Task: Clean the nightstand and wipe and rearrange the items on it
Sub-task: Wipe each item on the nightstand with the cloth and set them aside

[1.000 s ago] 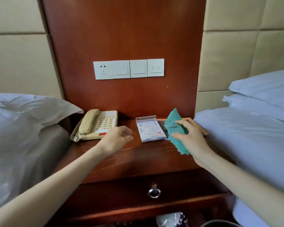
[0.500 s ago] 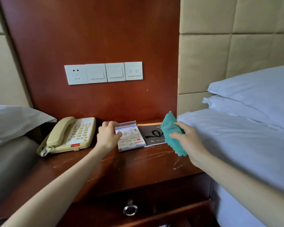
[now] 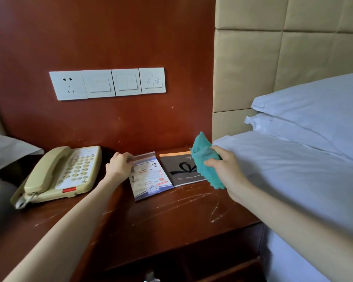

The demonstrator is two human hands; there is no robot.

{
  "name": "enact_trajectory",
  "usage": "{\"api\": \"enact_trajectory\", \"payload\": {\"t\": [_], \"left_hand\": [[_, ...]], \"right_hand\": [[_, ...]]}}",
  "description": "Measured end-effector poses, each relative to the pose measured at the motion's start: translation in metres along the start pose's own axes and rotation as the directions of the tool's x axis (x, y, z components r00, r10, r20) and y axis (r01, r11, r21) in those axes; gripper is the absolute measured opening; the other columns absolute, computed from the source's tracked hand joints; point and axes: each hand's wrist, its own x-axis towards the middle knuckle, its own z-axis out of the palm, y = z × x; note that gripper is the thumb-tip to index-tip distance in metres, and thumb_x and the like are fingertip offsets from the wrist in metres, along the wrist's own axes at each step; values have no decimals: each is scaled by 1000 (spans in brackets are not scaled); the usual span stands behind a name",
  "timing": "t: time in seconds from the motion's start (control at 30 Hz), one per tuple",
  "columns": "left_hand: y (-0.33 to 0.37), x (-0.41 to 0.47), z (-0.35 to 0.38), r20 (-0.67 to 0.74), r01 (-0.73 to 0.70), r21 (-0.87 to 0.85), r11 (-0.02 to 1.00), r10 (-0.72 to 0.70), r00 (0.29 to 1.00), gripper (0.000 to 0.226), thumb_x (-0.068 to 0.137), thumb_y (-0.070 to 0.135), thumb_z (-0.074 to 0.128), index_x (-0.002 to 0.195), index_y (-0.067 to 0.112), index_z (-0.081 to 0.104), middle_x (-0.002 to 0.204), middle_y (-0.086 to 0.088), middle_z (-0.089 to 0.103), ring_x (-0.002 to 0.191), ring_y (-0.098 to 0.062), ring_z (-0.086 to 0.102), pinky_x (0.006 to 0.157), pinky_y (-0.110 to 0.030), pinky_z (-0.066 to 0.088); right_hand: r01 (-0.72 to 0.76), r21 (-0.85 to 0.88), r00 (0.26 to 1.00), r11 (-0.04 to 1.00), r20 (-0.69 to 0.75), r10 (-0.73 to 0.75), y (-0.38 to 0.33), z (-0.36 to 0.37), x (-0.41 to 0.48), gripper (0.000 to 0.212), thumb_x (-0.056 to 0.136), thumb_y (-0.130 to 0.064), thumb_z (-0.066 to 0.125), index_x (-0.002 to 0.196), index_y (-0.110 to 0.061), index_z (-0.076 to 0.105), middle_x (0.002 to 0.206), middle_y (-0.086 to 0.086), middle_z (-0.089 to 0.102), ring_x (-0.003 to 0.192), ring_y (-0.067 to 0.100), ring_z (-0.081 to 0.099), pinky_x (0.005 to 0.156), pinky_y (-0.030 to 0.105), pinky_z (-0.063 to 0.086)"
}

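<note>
The dark wooden nightstand [image 3: 171, 218] has a scratched top. A beige telephone [image 3: 59, 176] sits at its left. In the middle lies a white printed card in a clear stand [image 3: 151, 180]; my left hand [image 3: 120, 165] grips its upper left edge. Right of it lies a grey booklet with a black bow and an orange top strip [image 3: 181, 169]. My right hand [image 3: 224, 169] holds a teal cloth [image 3: 204, 159] bunched just above the booklet's right side.
A red-brown wall panel behind carries a white socket and switch plate [image 3: 108, 83]. A bed with white sheets and two pillows [image 3: 314, 129] presses against the nightstand's right side. Another white pillow [image 3: 6, 149] lies at the left. A drawer handle [image 3: 151, 278] shows below.
My left hand has moved from near the telephone to the printed card and taken hold of its edge. The view has moved closer and to the right. My right hand keeps the cloth.
</note>
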Motion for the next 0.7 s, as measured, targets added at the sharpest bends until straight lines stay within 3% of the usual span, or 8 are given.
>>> {"api": "enact_trajectory", "payload": {"t": [0.27,0.37,0.43,0.53,0.6,0.7], "left_hand": [[-7,-6,-20,-11,-80,-60,995,80,997,10,87,21,62,92,19,70,98,-12,71,95,-32,63,81,-39,51],[-10,-15,-37,-100,-185,-28,982,182,978,7,87,22,62,87,21,69,90,-7,73,84,-26,63,68,-31,43],[-8,-27,-52,-150,-250,-12,968,245,958,7,87,21,63,86,19,70,85,-7,73,77,-24,63,63,-27,37],[-5,-50,-77,-211,-355,51,933,358,910,8,86,21,63,89,19,70,86,-4,72,77,-22,63,62,-26,37],[-4,-66,-93,-238,-408,72,910,413,879,8,86,22,64,90,20,70,87,-1,71,74,-16,59,61,-25,34],[-3,-87,-109,-256,-439,56,897,438,862,7,86,21,64,90,21,69,88,2,69,73,-11,55,63,-24,38]], "right_hand": [[9,6,999,1000,-36,-9,1,11,-3,38,94,-9,53,131,-19,52,118,10,60,93,26,63,53,25,46],[68,27,996,997,-67,-66,-3,21,-7,46,94,-8,52,132,-34,51,123,2,58,97,22,63,59,28,53],[120,36,991,992,-67,-118,-5,34,-12,59,94,-6,53,139,-43,42,129,-7,53,106,16,59,69,26,55],[156,45,987,987,-48,-154,-6,57,-18,63,94,-10,56,145,-36,30,127,-8,50,108,8,56,65,11,49],[171,40,985,984,-30,-170,-7,73,-24,56,94,-13,56,142,-30,35,120,-9,54,105,4,56,64,9,46],[236,-20,971,972,55,-235,-11,95,-39,50,94,-9,54,138,-29,44,115,-13,60,102,-3,58,75,11,46]]}}
